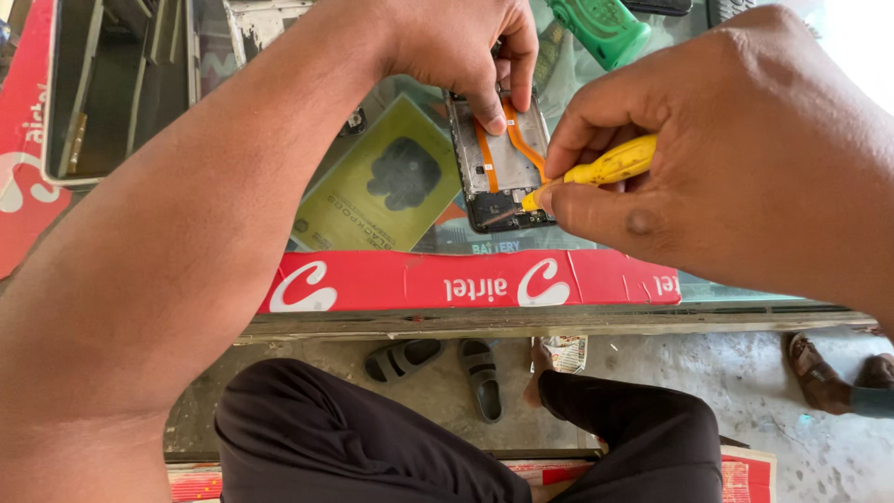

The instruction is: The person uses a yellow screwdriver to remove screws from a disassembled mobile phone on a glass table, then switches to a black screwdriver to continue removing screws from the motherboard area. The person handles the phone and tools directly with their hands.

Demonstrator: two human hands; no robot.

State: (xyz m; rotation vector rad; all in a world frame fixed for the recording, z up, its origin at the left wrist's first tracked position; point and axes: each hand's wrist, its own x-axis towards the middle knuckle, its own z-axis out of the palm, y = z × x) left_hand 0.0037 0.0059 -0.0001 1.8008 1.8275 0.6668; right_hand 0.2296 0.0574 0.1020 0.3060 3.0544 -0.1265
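- Fingers [494,98] of our left hand [461,42] are pressing down on the top end of an opened phone [498,158], index and thumb closing narrowly over its upper edge and pinning it to the glass countertop [438,237].
- We are reaching that left arm in from the lower left, and it is crossing over a dark glass-fronted compartment [112,84] bordered by a red printed panel [23,149].
- We are seeing a yellow-green packet with a dark blot-shaped picture [386,182] lying under the glass, just left of the phone.
- We are seeing the phone lying back-open near the counter's near edge, its metal frame bared, orange flat cables [507,140] running along its length.
- We are gripping a yellow-handled screwdriver [605,168] in our right hand [736,158], thumb and fingers shut around the handle, with the tip sitting at the phone's lower right corner.
- We are seeing a green plastic tool handle [601,28] lying beyond the phone, near the top of the view.
- We are sitting behind a red banner strip [466,279] along the counter front; below it, our dark trousers [372,438], a pair of grey sandals [447,368] on the concrete floor, and another person's brown sandalled feet [833,373] at far right.
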